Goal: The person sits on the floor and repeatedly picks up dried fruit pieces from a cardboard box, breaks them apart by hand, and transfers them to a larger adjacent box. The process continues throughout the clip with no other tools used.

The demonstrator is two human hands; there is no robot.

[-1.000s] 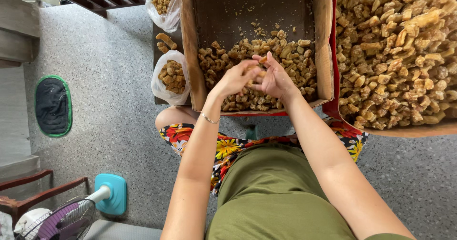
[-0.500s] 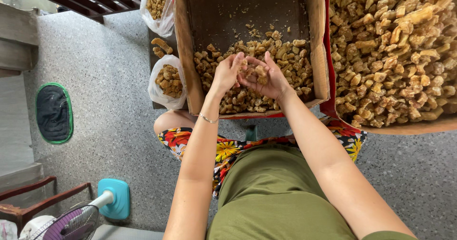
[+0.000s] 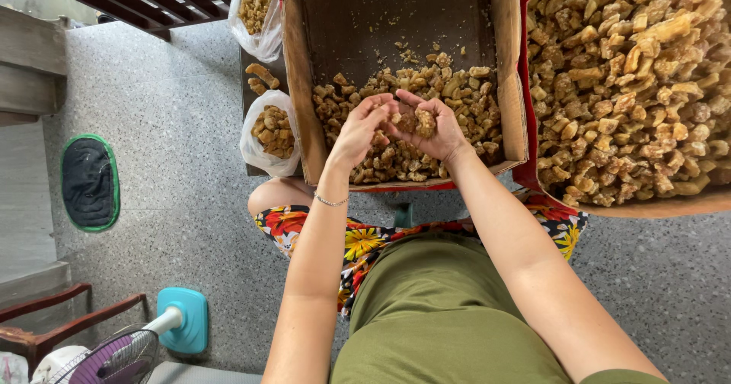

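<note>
Over a cardboard box (image 3: 304,87) half filled with brown chunks (image 3: 457,95), a few chunks cupped in right hand (image 3: 428,125), left hand (image 3: 359,129) curled against it, heaped tray (image 3: 647,205) alongside, two filled bags (image 3: 268,129) beside.

Both hands, left hand (image 3: 359,131) and right hand (image 3: 428,127), cup brown chunks (image 3: 423,119) over a cardboard box (image 3: 303,87).

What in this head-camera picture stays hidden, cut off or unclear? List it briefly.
- Right hand: how many brown chunks it cups; the curled fingers cover them.
- Cardboard box: far end cut off by the top edge.
- Fan: cut off by the bottom edge.
- Plastic bag: depth of contents hidden by its folds.
</note>
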